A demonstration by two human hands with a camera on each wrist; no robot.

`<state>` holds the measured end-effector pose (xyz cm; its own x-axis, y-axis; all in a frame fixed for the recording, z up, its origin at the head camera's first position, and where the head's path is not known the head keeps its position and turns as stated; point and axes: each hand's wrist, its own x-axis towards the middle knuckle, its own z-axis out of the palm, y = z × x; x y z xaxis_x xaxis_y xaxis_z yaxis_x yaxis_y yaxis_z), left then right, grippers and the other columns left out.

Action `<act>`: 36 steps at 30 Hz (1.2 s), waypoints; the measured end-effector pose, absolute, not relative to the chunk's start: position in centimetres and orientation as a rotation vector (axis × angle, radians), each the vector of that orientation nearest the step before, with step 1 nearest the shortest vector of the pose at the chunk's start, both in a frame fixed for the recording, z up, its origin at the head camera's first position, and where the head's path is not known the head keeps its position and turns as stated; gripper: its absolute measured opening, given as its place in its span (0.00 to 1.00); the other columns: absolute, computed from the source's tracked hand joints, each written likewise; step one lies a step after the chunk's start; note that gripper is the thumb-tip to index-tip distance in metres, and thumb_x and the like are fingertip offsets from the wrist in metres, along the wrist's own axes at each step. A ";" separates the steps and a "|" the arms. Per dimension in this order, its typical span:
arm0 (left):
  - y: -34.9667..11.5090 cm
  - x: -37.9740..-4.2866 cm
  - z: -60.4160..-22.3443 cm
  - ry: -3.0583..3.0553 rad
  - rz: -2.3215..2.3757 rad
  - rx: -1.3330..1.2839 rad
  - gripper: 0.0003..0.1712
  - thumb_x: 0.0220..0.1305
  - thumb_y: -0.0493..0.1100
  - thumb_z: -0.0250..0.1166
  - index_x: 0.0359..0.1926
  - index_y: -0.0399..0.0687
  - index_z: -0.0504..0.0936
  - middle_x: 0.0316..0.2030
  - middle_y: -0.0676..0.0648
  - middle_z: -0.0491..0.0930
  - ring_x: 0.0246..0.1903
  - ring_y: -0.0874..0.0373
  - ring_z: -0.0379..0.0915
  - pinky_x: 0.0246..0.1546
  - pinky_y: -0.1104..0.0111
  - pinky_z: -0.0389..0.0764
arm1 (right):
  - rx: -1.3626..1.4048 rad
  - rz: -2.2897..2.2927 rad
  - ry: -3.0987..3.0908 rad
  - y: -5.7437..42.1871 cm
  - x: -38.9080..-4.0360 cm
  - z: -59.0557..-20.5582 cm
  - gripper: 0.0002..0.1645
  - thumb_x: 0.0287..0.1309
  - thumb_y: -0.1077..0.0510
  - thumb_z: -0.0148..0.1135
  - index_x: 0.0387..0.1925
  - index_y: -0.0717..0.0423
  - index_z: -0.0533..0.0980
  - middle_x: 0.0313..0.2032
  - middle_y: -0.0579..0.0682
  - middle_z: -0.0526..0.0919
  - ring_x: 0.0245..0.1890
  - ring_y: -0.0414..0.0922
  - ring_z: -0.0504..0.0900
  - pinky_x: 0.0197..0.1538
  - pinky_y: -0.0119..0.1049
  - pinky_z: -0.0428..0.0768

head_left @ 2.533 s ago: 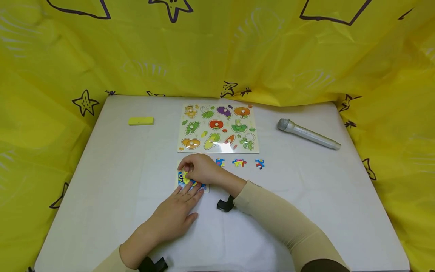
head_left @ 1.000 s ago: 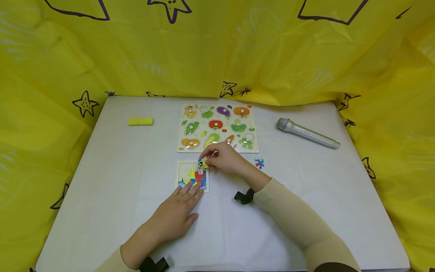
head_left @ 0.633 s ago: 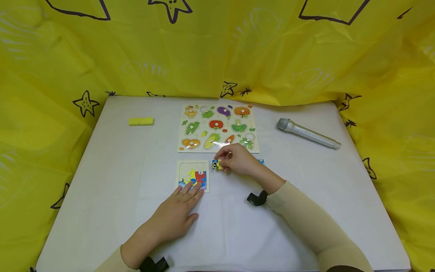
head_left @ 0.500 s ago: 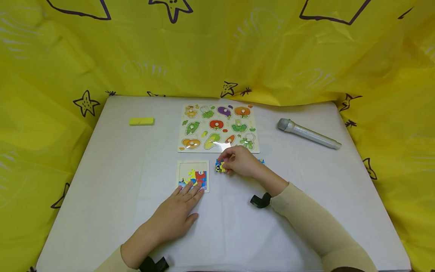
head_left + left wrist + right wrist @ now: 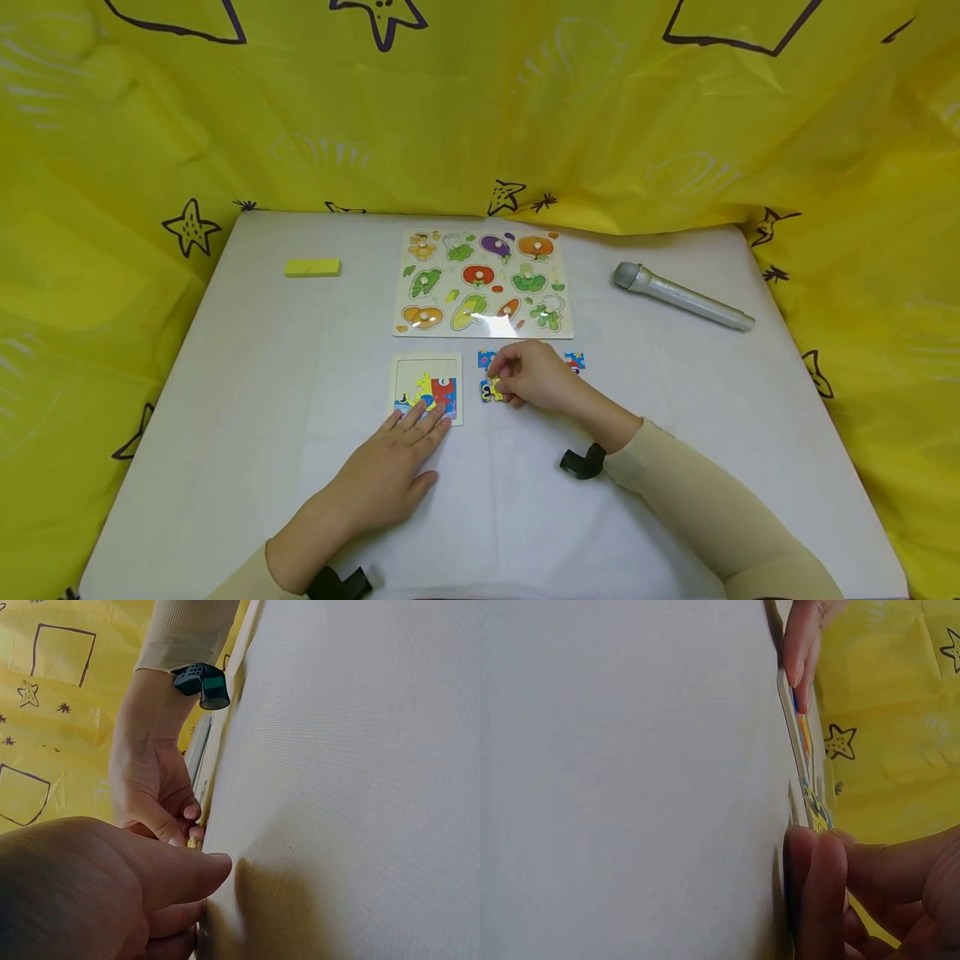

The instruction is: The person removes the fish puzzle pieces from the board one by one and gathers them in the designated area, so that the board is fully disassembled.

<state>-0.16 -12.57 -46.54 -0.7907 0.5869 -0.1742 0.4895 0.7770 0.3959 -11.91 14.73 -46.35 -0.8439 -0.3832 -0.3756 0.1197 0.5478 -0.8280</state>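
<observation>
Beige sleeves [image 5: 251, 579] are seen nearest, at the 7 and 5 o'clock edges of the head view (12 = away from the person), with a black wrist unit [image 5: 582, 462] worn at the right cuff. Left hand [image 5: 390, 475]: fingers straight and spread, nothing gripped, fingertips rested on the 6 o'clock side of a small cream puzzle tray [image 5: 411, 367]. Red, yellow and blue seated pieces [image 5: 444, 392] are partly covered by those fingertips; cream base is exposed along the tray's 12 o'clock side. Right hand [image 5: 536, 379]: held at the tray's 3 o'clock, just clear of it, pinched down onto one blue-and-yellow puzzle piece [image 5: 487, 392], gap closed to the piece's thickness. Whether the piece is touching the white tabletop [image 5: 300, 375] can't be told. One blue loose piece [image 5: 485, 358] is seen just past the held one at 12 o'clock, partly hidden by the fingers; another, a blue-and-red piece [image 5: 575, 360], is placed at 2. Farther out, a vegetable peg board [image 5: 401, 292] is laid flat at the tray's 1 o'clock, a silver microphone [image 5: 686, 300] at 2, a yellow block [image 5: 312, 267] between 10 and 11. Everything is backed by a yellow curtain [image 5: 450, 125] printed with stars.
</observation>
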 end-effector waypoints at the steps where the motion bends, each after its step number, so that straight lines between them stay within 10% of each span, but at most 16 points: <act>1: -12.6 -0.2 -46.5 2.683 0.484 0.833 0.40 0.75 0.51 0.67 0.81 0.45 0.67 0.84 0.46 0.62 0.85 0.43 0.52 0.84 0.42 0.58 | -0.209 -1.261 2.266 14.7 -11.8 -46.4 0.06 0.63 0.70 0.70 0.38 0.58 0.86 0.27 0.52 0.84 0.24 0.44 0.87 0.30 0.37 0.90; 36: -12.6 -0.1 -46.7 2.709 0.461 0.853 0.40 0.75 0.51 0.67 0.81 0.45 0.67 0.83 0.46 0.63 0.85 0.43 0.52 0.83 0.42 0.59 | -0.403 -0.869 2.694 13.6 -10.4 -46.3 0.09 0.58 0.60 0.81 0.35 0.49 0.85 0.28 0.44 0.81 0.32 0.43 0.77 0.38 0.36 0.77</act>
<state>-0.09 -12.64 -46.74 -0.7928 0.5903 -0.1521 0.5067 0.7768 0.3739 -10.40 13.61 -46.28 -0.9214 -0.3450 -0.1787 -0.1754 0.7798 -0.6010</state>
